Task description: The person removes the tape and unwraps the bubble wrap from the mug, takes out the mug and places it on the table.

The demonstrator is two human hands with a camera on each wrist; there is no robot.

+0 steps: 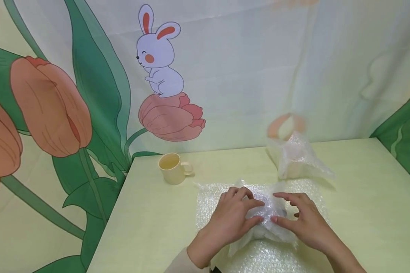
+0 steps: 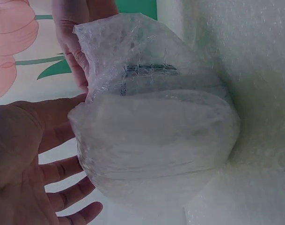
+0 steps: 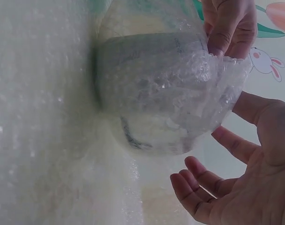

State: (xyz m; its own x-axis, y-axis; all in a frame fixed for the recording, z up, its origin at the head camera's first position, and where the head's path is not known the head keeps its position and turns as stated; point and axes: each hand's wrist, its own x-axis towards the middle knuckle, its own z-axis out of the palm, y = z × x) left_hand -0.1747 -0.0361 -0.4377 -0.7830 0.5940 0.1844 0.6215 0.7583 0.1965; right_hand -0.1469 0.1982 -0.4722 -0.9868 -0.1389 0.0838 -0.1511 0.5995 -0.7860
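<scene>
In the head view a bundle of clear bubble wrap (image 1: 268,227) sits on a flat bubble wrap sheet (image 1: 263,258). A pale, rounded, cup-like thing (image 3: 151,79) shows through the layers in the right wrist view, with dark marks on it. My left hand (image 1: 230,214) pinches the gathered top of the wrap from the left with thumb and forefinger. From the right, my right hand (image 1: 305,220) touches the wrap with its thumb and forefinger, set apart from each other. Its other fingers (image 3: 198,187) are spread off the bundle.
A cream mug (image 1: 172,174) stands upright at the back left of the pale table (image 1: 150,227), its handle pointing right. Another bubble-wrapped bundle (image 1: 295,159) stands at the back right. Behind the table hangs a cloth backdrop (image 1: 239,76) printed with tulips and a rabbit.
</scene>
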